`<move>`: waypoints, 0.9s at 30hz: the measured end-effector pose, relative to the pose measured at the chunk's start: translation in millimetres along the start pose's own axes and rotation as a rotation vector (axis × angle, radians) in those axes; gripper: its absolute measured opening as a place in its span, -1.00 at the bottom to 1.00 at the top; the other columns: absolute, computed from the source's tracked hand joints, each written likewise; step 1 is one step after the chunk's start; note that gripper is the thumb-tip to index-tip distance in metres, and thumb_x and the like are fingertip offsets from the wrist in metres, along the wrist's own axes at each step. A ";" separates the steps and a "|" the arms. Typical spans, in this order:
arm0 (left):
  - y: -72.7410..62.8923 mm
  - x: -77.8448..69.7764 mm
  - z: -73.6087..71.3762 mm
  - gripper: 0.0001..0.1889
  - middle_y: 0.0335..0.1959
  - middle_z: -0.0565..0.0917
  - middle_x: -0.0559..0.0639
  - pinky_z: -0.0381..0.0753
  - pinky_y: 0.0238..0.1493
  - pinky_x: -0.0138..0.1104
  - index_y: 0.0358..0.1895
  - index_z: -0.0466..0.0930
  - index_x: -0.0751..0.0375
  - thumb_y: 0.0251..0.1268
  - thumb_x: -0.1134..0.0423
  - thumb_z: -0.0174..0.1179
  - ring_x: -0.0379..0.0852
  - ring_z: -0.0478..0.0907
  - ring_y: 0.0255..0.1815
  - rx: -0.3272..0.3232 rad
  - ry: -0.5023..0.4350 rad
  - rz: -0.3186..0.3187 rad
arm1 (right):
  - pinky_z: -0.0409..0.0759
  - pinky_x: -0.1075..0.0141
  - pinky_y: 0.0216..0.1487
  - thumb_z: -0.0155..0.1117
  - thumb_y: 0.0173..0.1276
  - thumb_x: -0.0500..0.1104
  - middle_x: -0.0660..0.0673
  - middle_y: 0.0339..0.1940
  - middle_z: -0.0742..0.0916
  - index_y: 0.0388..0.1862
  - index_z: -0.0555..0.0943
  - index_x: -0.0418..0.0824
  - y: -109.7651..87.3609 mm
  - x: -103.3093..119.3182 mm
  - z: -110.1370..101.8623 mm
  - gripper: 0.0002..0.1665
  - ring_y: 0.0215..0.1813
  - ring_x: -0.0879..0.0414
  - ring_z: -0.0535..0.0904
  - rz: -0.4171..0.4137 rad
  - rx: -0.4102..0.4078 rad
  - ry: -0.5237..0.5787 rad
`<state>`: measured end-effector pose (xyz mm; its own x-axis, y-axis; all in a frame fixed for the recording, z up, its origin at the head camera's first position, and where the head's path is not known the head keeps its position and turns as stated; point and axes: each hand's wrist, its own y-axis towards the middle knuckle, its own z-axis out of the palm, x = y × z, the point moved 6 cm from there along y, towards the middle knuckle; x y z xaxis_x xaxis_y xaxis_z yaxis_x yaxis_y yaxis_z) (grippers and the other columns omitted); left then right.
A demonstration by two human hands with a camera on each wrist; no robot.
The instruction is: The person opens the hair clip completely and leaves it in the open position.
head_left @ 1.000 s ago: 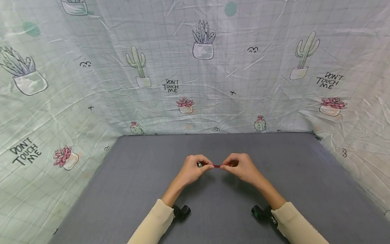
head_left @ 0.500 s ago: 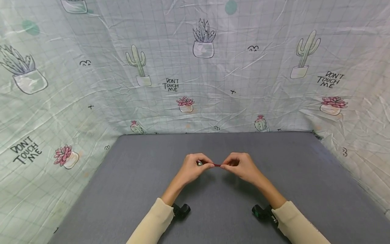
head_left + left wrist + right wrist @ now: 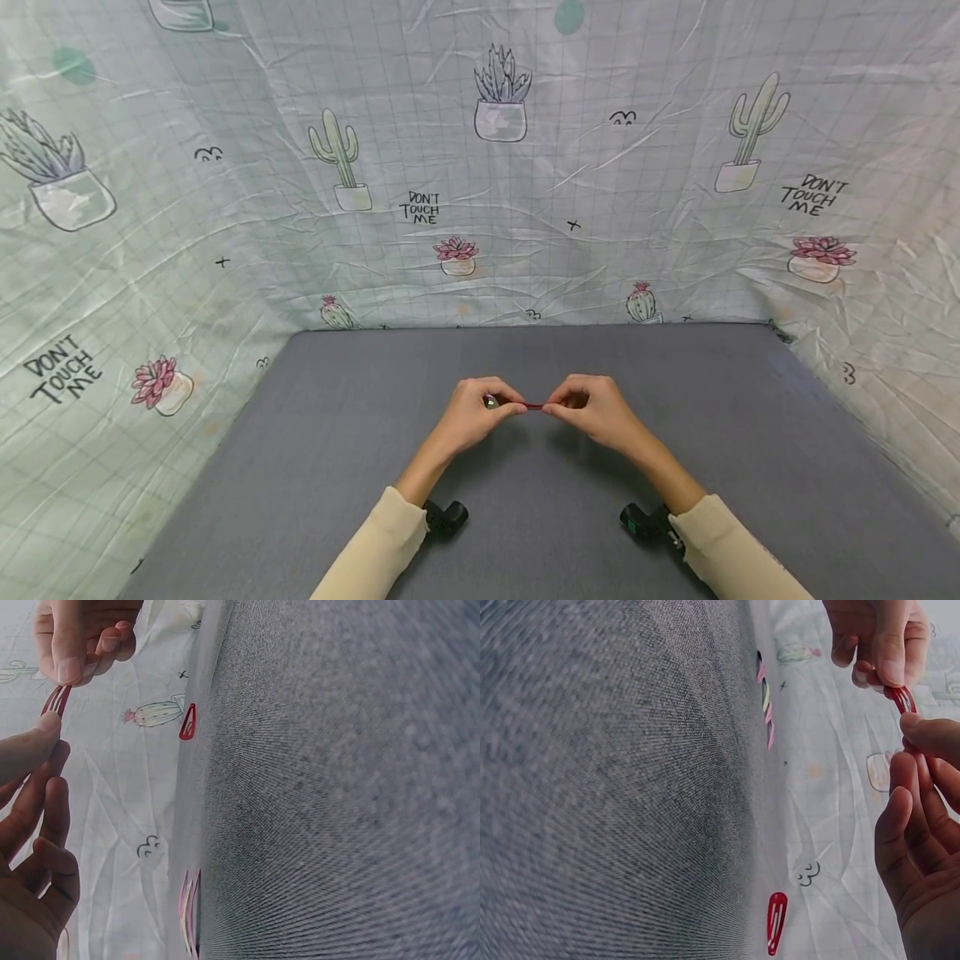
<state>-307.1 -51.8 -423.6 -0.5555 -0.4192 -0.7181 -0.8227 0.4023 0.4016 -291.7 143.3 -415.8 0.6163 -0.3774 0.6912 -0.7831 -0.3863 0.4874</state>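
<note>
A red snap hair clip (image 3: 533, 407) is stretched between the two hands above the table. My left hand (image 3: 472, 412) pinches its left end between thumb and index finger, the other fingers bent. At the other end, my right hand (image 3: 597, 408) pinches it in the same way. The fingertips cover both ends, and the clip (image 3: 56, 700) looks slightly bowed in the left wrist view. A second red snap clip (image 3: 777, 922) lies on the table in the right wrist view. A pink, green and black twisted band (image 3: 766, 705) lies farther off there.
The grey tabletop (image 3: 360, 417) spreads out under both hands. A wrinkled white cloth (image 3: 540, 183) printed with cacti rises at the back and sides. Dark wrist cameras (image 3: 447, 518) sit at both cuffs.
</note>
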 end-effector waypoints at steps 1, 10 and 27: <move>-0.2 0.1 -0.1 -0.95 -0.33 0.81 -0.13 0.51 -0.41 -0.46 -0.30 0.87 0.02 0.23 0.18 0.49 -0.35 0.56 -0.43 0.001 0.000 -0.001 | 0.57 0.37 -0.46 0.54 0.25 -0.31 -0.03 -0.45 0.78 -0.36 0.81 -0.13 0.1 0.3 0.3 -0.92 -0.51 0.27 0.56 -0.001 -0.001 -0.002; -1.3 -1.6 -0.8 -0.93 -0.32 0.82 -0.11 0.51 -0.43 -0.44 -0.29 0.87 0.07 0.22 0.19 0.49 -0.33 0.56 -0.43 0.004 0.003 -0.008 | 0.54 0.35 -0.49 0.53 0.21 -0.38 -0.06 -0.48 0.76 -0.38 0.80 -0.19 -0.8 0.2 3.0 -0.89 -0.53 0.28 0.52 -0.007 -0.010 -0.034; -2.7 -2.4 1.7 -0.94 -0.34 0.81 -0.15 0.54 -0.36 -0.43 -0.30 0.87 0.04 0.23 0.17 0.48 -0.35 0.58 -0.40 -0.002 0.024 0.045 | 0.50 0.40 -0.48 0.50 0.30 -0.27 0.05 -0.48 0.74 -0.34 0.84 -0.15 -0.8 -3.8 4.8 -0.95 -0.52 0.34 0.48 -0.047 0.091 -0.045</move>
<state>-303.3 -50.5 -424.0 -0.5947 -0.4205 -0.6852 -0.7970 0.4198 0.4341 -293.0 141.0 -421.4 0.6569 -0.3938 0.6430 -0.7438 -0.4786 0.4666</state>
